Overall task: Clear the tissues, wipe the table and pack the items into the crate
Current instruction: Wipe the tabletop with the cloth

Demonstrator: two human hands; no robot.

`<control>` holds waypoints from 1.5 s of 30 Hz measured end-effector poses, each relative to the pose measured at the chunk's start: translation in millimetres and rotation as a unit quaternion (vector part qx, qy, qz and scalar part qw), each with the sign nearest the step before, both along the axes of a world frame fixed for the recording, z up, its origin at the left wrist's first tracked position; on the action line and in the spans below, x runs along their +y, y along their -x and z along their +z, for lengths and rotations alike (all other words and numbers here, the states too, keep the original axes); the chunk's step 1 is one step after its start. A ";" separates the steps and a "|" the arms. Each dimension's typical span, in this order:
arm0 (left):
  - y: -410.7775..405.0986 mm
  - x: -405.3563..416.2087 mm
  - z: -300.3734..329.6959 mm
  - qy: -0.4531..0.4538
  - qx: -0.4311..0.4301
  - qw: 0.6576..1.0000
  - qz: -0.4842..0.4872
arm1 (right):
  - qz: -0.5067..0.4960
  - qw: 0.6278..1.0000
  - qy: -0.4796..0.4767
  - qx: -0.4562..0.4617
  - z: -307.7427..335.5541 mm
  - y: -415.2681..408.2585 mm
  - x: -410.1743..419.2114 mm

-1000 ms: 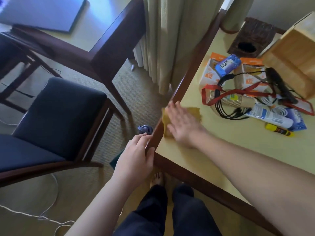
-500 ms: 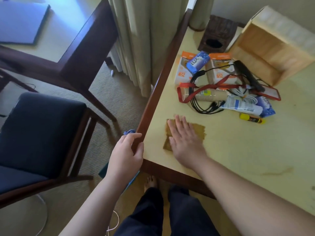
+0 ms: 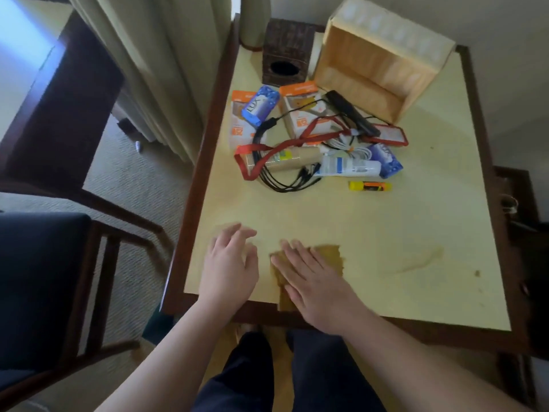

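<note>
Your right hand (image 3: 319, 285) presses flat, fingers straight, on the brown cloth (image 3: 328, 257) at the near edge of the yellow table (image 3: 356, 224). Your left hand (image 3: 230, 266), fingers loosely spread, seems to hover just beside it. The wooden crate (image 3: 377, 69) lies tipped at the far side.

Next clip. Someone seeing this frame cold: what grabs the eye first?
First the right hand, pressed flat on a brown cloth at the table's near edge, with the left hand open beside it. Next, the jumble of items mid-table: a red lanyard, black cables and a blue Lux soap pack. Behind them a wooden crate lies on its side, and a brownish smear marks the table right of the cloth.
</note>
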State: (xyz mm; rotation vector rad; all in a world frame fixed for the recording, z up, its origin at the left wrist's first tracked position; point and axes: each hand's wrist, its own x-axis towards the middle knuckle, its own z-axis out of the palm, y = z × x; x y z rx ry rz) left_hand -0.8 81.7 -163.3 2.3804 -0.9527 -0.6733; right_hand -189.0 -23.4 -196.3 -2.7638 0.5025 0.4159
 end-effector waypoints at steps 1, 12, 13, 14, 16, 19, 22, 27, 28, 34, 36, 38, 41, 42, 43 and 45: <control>4.1 -7.6 -4.4 -0.004 -0.003 1.000 -0.021 | 0.025 1.000 -0.002 -0.002 1.4 24.1 -16.6; 63.0 -84.9 -47.3 0.002 -0.078 0.996 -0.052 | -0.201 0.978 0.039 0.031 -7.8 70.5 -79.8; 67.2 -91.2 -48.3 -0.010 -0.083 0.995 -0.046 | -0.112 0.993 0.000 0.035 2.9 86.4 -70.6; 71.6 -96.7 -49.6 -0.023 -0.087 0.995 -0.044 | -0.065 0.997 -0.020 0.044 9.8 109.3 -75.5; 72.5 -95.9 -48.9 -0.041 -0.104 0.993 -0.041 | -0.074 0.995 -0.006 0.073 12.8 150.1 -108.3; 75.5 -101.2 -50.0 -0.049 -0.121 0.991 -0.038 | -0.221 0.972 0.060 0.054 -2.1 176.2 -188.6; 76.1 -102.5 -50.2 -0.043 -0.133 0.990 -0.031 | -0.428 0.902 0.057 0.020 -13.8 134.9 -227.1; 77.6 -102.6 -54.3 -0.021 -0.152 0.988 -0.020 | -0.162 0.986 0.044 -0.007 -16.7 116.6 -142.0; 77.5 -102.8 -54.7 -0.018 -0.153 0.988 -0.021 | -0.090 0.995 0.034 0.005 -12.7 140.6 -129.0; 79.0 -103.8 -54.2 -0.008 -0.161 0.987 -0.016 | -0.258 0.965 0.040 0.032 -0.4 229.4 -216.6; 78.6 -103.8 -53.6 -0.009 -0.161 0.987 -0.019 | -0.327 0.943 0.057 0.019 -5.4 200.5 -256.3; 78.2 -104.1 -52.8 -0.014 -0.160 0.987 -0.018 | -0.400 0.914 0.065 0.015 -12.0 162.9 -273.4; 79.4 -105.3 -51.1 -0.029 -0.159 0.987 -0.016 | -0.364 0.929 0.061 0.000 -16.2 143.7 -224.3; 79.4 -105.5 -51.3 -0.031 -0.160 0.986 -0.017 | -0.293 0.955 0.046 -0.007 -14.3 155.8 -191.9; 79.3 -105.8 -51.5 -0.032 -0.162 0.986 -0.019 | -0.228 0.973 0.027 -0.015 -11.6 177.0 -162.1; 79.4 -106.1 -51.6 -0.030 -0.162 0.986 -0.022 | -0.175 0.985 0.003 -0.006 -6.1 229.7 -134.6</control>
